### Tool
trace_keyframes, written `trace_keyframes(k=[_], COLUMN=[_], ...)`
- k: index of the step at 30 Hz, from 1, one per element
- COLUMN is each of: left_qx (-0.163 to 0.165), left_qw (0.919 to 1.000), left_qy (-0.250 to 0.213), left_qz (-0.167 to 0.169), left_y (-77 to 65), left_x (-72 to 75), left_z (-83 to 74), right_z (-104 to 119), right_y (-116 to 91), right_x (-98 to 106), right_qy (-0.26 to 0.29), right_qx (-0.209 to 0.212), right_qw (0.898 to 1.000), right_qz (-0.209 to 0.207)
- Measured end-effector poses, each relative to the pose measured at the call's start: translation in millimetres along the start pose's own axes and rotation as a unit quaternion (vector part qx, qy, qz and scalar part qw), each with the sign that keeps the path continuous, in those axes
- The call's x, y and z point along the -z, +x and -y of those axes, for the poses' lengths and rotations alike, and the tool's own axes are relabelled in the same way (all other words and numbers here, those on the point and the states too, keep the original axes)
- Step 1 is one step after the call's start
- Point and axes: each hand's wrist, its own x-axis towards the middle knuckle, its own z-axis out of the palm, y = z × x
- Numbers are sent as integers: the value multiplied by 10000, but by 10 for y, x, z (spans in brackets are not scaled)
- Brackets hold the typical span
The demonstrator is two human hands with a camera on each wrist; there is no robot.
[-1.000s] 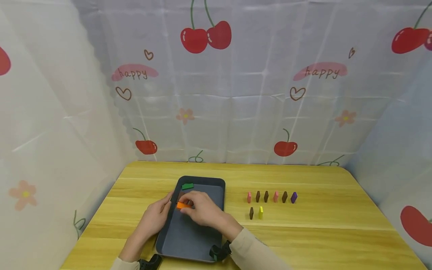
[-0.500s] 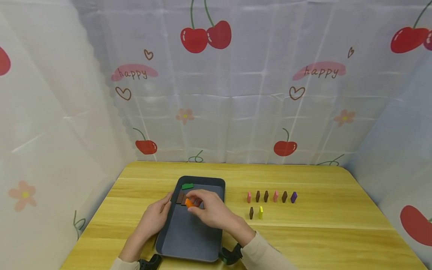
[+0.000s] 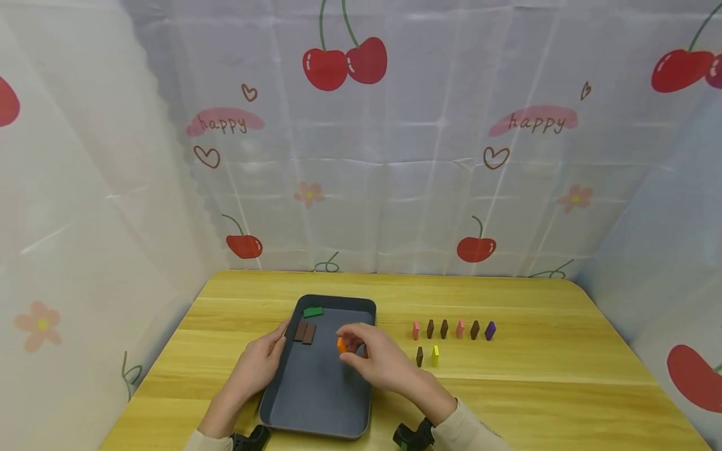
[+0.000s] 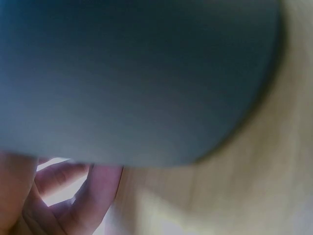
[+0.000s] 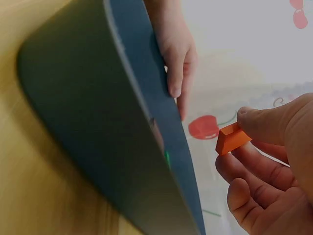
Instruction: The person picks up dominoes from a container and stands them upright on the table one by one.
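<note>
My left hand [image 3: 259,360] grips the left side of a dark grey baking tray [image 3: 316,407], its thumb by the rim; in the left wrist view the tray wall [image 4: 146,88] covers most of the hand. Over the tray's right half, my right hand [image 3: 378,357] pinches an orange domino [image 3: 341,345] between thumb and fingers. Seen from the right wrist, the orange domino [image 5: 233,139] sits at the fingertips, beside the tray's outer wall [image 5: 98,107]. Two brown dominoes [image 3: 305,333] lie flat side by side in the tray, near its left wall. A green domino [image 3: 313,311] lies near the far corner.
Right of the tray, a row of upright dominoes [image 3: 444,329] in pink, brown and purple stands on the wooden table [image 3: 536,376]. Nearer stand a brown domino [image 3: 420,356] and a yellow domino [image 3: 435,355]. A cherry-patterned curtain [image 3: 383,188] hangs behind the table.
My right hand has moved right with the orange domino, away from the tray's left side, uncovering the two brown dominoes. The left hand has kept its place on the tray.
</note>
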Motion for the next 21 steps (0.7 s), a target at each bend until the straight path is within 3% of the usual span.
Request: trace_keyframes(k=[7,21], left_qx=[267,121], left_qw=[9993,9998], left_qy=[-156,-79], left_qz=[206,142], left_y=[-5,-21], left_x=[16,24], left_z=[-22,-36], right_z=[-117,-305], right_y=[-179,-513], right_x=[68,308], right_qy=[89,6], right_qx=[-57,-44], right_qw=[9999,9995], right_qz=[52,-305])
